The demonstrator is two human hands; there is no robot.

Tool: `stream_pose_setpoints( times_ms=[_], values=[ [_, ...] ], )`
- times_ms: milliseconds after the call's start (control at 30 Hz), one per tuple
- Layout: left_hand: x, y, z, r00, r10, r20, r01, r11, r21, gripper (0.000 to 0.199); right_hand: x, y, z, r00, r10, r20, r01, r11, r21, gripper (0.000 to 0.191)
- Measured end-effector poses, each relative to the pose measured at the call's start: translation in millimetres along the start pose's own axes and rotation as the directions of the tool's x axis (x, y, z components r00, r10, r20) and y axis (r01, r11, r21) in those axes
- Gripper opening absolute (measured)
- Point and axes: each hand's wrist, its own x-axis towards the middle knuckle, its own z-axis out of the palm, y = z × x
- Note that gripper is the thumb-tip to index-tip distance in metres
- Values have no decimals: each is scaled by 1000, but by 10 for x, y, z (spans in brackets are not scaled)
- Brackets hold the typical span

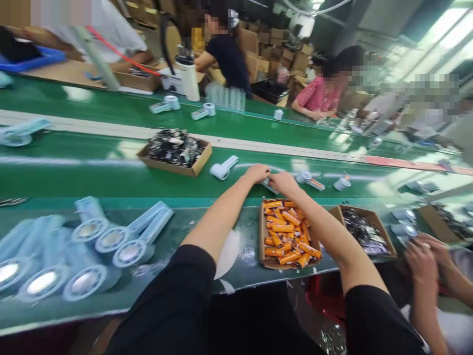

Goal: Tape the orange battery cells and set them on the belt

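My left hand [257, 172] and my right hand [284, 183] meet over the green belt, fingers bent and pinched close together. Under the right fingers shows the end of a light-blue plastic housing [272, 187]; the hand grips it. What the left fingertips pinch is too small to make out. Just below the right hand stands a cardboard box [261, 246] full of orange cylindrical batteries [284, 228]. Left of my hands, another light-blue housing [223, 168] with a round head and a long handle lies on the belt.
Several light-blue handled units [129, 251] lie at the left on the table. Boxes of small dark parts stand on the belt [175, 150] and right of the batteries [364, 231]. A co-worker's hands [423, 254] work at the right; other people sit across the belt.
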Motion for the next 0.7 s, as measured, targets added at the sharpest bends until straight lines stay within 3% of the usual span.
stream_pose_setpoints(
  times_ms=[133,300,433,567,633,700],
  values=[
    [133,-14,74,997,-78,9,78,996,-37,23,54,116,47,990,45,137,-16,979,-203,23],
    [142,8,132,994,-110,1,109,990,-91,27,202,3,251,963,60,262,24,952,-305,45],
    [110,91,104,985,-171,-37,166,979,-115,36,212,59,53,959,52,277,33,956,-293,42],
    [-95,220,9,961,-250,-120,237,965,-114,46,-257,336,-299,985,12,174,30,970,-240,38],
    [-432,243,-21,966,-194,-172,181,979,-90,51,-688,494,-353,996,-69,61,77,989,-126,38],
    [-986,207,0,980,-56,-192,52,998,-27,53,-1187,616,-297,979,-184,-82,187,982,26,33]
  ],
)
